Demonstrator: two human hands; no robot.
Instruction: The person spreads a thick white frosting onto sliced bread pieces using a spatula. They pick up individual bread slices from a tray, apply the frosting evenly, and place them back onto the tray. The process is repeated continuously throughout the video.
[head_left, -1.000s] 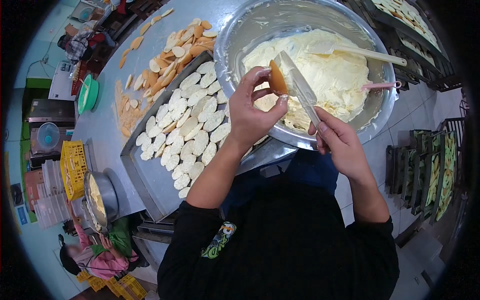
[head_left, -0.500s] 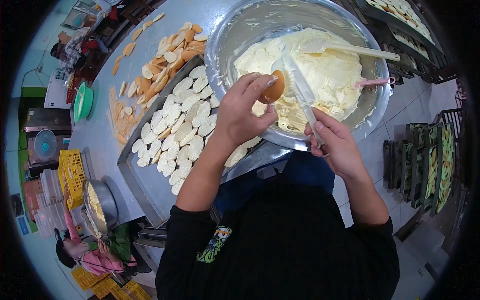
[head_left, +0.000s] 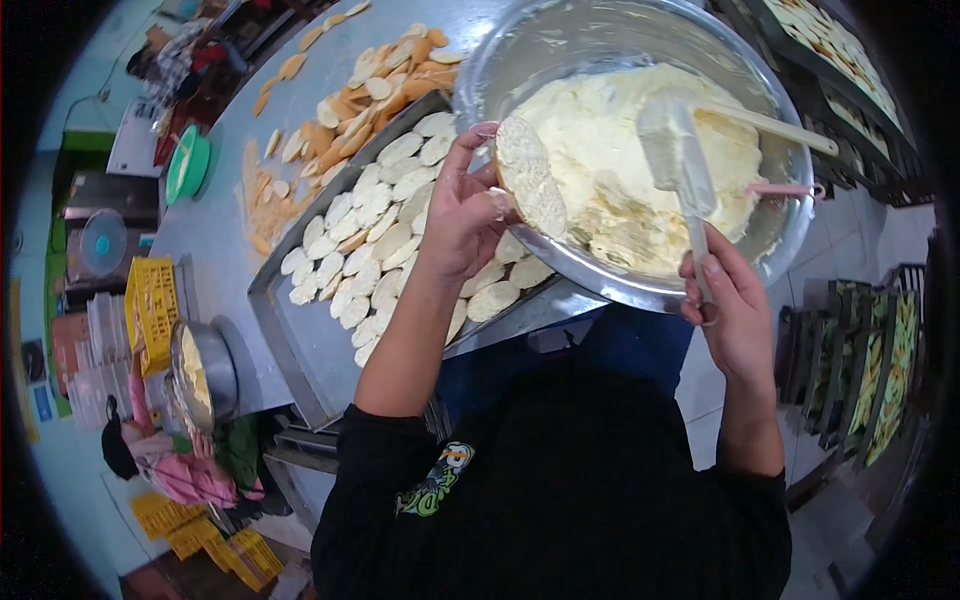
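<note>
My left hand point(head_left: 460, 225) pinches a cream-coated oval bread piece point(head_left: 531, 175) just rightward, long axis steep; my right hand point(head_left: 735, 300) grasps a translucent spatula point(head_left: 676, 160).

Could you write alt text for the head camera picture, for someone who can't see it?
A person's left hand holds an oval, cream-coated slice, and the right hand holds a spatula over a metal bowl of pale cream. Beside the bowl, a tray holds coated slices, and uncoated pieces lie piled on a table.
</note>
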